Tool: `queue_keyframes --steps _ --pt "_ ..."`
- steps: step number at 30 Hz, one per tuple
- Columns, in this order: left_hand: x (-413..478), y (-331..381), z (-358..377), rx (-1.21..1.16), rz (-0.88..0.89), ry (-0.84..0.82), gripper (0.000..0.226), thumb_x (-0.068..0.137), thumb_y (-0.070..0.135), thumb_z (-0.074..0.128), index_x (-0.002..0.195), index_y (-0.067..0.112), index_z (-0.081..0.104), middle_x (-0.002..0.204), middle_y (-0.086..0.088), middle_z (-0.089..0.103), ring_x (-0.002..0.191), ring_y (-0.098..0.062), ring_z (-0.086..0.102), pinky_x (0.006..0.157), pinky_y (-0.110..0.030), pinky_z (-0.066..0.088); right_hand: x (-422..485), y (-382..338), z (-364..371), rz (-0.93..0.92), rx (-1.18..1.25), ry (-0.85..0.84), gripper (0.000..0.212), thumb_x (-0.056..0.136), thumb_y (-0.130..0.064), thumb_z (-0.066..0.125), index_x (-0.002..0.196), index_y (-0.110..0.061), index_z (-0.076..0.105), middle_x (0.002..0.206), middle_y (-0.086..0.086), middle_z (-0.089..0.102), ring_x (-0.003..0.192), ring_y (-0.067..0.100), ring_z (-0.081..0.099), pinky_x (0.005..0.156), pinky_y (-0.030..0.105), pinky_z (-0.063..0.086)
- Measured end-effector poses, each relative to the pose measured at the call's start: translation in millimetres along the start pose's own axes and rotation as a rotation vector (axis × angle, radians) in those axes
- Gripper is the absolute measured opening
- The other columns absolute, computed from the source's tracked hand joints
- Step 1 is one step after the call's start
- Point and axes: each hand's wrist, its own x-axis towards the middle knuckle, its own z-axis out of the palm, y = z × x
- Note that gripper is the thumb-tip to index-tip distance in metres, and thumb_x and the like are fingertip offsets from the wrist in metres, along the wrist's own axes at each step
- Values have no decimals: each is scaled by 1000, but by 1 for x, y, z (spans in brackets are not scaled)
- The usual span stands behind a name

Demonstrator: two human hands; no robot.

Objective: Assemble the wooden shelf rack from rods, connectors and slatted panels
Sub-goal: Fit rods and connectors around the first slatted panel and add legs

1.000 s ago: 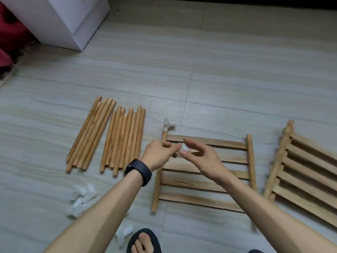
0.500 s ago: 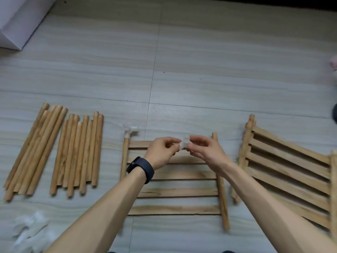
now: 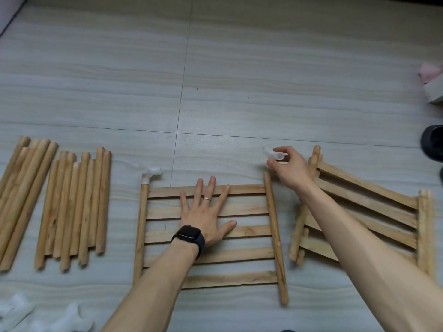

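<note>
A slatted panel (image 3: pixel 227 280) lay flat on the tiled floor (image 3: pixel 215 80), and I give all places from this panel. It had five slats between two side rods, a left rod (image 3: pixel 141 224) and a right rod (image 3: pixel 275 236). One white fitted connector (image 3: pixel 151 174) sat on the far end of the left rod; the far end of the right rod was bare. The left hand (image 3: pixel 203 216) rested flat on the middle of the panel, with all five fingers straight and spread, grasping nothing. It wore one ring (image 3: pixel 206 199) and, at the wrist, one dark watch (image 3: pixel 189 237). The right hand (image 3: pixel 291 170) was just beyond the panel's far right corner and pinched one translucent held connector (image 3: pixel 273 154) in its fingertips, above the bare rod end and not touching it. To the right of the panel lay a stack of panels (image 3: pixel 369 204), turned at an angle; at least two were there, but the exact number could not be told. To the left of the panel lay two groups of loose rods: the nearer group (image 3: pixel 76 207) had about nine, and the farther group (image 3: pixel 21 192), cut by the picture's edge, showed at least five. Near the panel's front left, several loose connectors (image 3: pixel 21 312) were on the floor, too blurred to count. Far to the right of the panel, one dark shoe (image 3: pixel 432 142) was at the edge.
</note>
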Motion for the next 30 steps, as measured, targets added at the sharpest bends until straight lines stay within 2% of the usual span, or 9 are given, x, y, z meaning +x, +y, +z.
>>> queue_keyframes --steps 3,6,9,14,18,21,26,28,30 --pt "2 -5 14 16 -8 64 86 82 87 10 141 48 -40 147 6 -54 138 -27 -47 111 -70 -19 4 1 7 37 -4 -80 31 91 -29 71 121 -30 63 97 -10 66 96 17 68 92 42 56" --pt "3 -6 20 23 -7 93 85 78 88 1 142 48 -39 148 6 -53 137 -25 -49 109 -69 -21 3 0 8 26 -49 -124 34 94 -28 68 127 -26 62 104 -2 68 104 23 67 97 46 55" --pt "4 -6 21 35 -12 104 84 79 87 -1 142 47 -39 149 6 -52 137 -26 -49 108 -69 -23 4 -3 6 -20 -152 -158 35 94 -28 67 129 -27 63 109 0 70 105 23 65 96 40 53" --pt "3 -3 19 5 -33 114 73 93 75 8 142 47 -39 150 6 -51 139 -27 -46 108 -67 -23 6 -5 8 -16 -289 -173 32 95 -32 64 125 -22 64 104 -3 70 104 22 61 80 28 42" --pt "5 -4 14 32 -9 104 72 95 73 9 142 46 -39 149 5 -52 139 -28 -45 109 -67 -23 2 0 10 -4 -304 -156 38 97 -37 60 131 -20 62 111 4 73 108 29 65 86 34 49" --pt "12 -7 7 50 12 100 72 96 72 10 142 47 -39 149 5 -51 139 -28 -45 111 -67 -21 0 0 8 3 -270 -131 51 98 -38 59 145 -20 51 120 5 71 119 29 61 97 38 48" --pt "25 -11 -8 38 4 95 71 98 68 15 147 46 -32 154 3 -45 143 -28 -39 112 -65 -17 -13 -8 11 23 -276 11 70 96 -60 53 150 -17 41 144 10 51 131 29 51 108 46 43" --pt "26 -18 -23 40 37 106 68 100 65 17 151 46 -25 159 2 -37 148 -26 -32 116 -64 -12 -35 -12 23 -75 -302 88 63 98 -50 55 148 -15 41 148 13 44 135 32 43 110 44 37" --pt "17 -30 -41 16 59 147 67 103 58 23 153 46 -19 162 2 -29 151 -24 -25 119 -60 -9 -67 -17 43 -265 -339 57 61 95 -39 63 147 -13 45 148 14 43 134 33 40 109 43 36"
